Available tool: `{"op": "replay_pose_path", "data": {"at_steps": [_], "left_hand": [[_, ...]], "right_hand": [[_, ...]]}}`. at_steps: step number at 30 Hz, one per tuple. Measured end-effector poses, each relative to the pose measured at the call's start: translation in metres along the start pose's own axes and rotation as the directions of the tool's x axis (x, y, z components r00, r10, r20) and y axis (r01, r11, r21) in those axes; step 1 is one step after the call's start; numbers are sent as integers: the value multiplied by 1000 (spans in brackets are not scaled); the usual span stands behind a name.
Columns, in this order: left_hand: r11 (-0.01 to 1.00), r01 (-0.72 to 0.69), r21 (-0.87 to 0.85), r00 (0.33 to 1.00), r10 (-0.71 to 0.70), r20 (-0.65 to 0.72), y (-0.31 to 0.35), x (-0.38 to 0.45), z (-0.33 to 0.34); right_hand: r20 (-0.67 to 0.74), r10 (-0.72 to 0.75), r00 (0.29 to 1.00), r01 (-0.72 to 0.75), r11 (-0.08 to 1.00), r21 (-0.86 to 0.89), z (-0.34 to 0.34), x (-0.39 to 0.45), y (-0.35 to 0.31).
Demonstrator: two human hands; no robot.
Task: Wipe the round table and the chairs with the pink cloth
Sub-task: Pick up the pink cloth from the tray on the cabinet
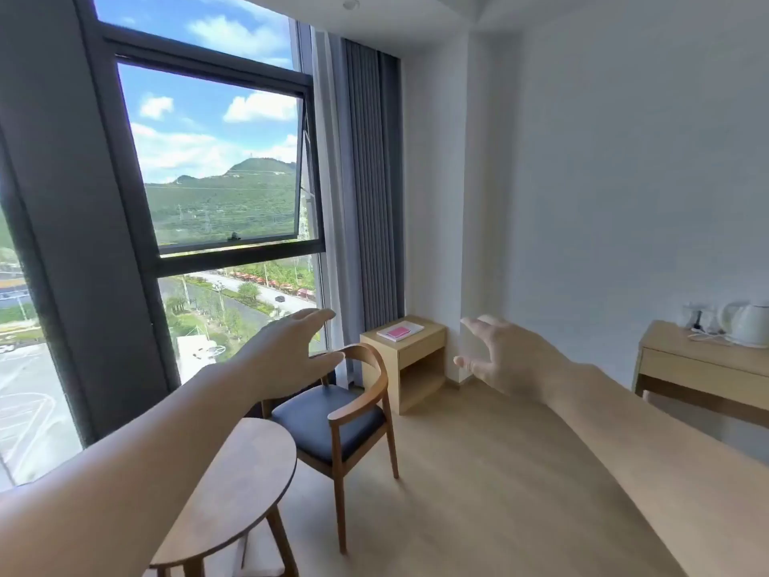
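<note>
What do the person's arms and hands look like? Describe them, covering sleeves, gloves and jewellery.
Both forearms are bare up to the frame edge, with no sleeve in view. The left hand and right hand wear no gloves, and no watch, ring or bracelet shows on either.

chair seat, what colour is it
Dark navy blue, on the chair with a brown wooden frame; the head view shows it clearly.

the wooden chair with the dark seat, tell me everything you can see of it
The chair has a light brown wooden frame with a curved band forming its back and armrests, slim straight legs, and a dark blue-grey padded seat with nothing on it. It stands upright on the wooden floor, between the round table and the small cabinet, near the window. The left hand overlaps its top rail in view; contact cannot be told.
</note>
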State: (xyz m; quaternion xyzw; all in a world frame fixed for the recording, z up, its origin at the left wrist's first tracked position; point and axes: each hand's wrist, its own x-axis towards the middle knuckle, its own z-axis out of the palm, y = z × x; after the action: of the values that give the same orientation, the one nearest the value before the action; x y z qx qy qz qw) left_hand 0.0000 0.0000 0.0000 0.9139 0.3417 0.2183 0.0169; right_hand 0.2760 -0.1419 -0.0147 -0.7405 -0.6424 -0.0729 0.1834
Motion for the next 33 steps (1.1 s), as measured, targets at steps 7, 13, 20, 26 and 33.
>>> {"op": "replay_pose_path", "data": {"at_steps": [7,13,20,26,33], "left_hand": [[994,101,-31,994,-100,44,-33,13,53],[988,139,-69,987,-133,89,-89,49,102],[985,111,-130,981,-88,172,-140,126,175],[977,23,-211,957,40,288,-156,180,258],[964,26,-266,895,96,435,-137,242,337]], "right_hand": [[84,17,996,-19,999,28,47,31,-1],[111,32,993,-41,996,77,108,84,6],[217,217,952,-240,968,81,181,124,43],[286,368,885,-393,919,33,220,124,86],[328,450,830,-476,879,-1,250,136,164]]}}
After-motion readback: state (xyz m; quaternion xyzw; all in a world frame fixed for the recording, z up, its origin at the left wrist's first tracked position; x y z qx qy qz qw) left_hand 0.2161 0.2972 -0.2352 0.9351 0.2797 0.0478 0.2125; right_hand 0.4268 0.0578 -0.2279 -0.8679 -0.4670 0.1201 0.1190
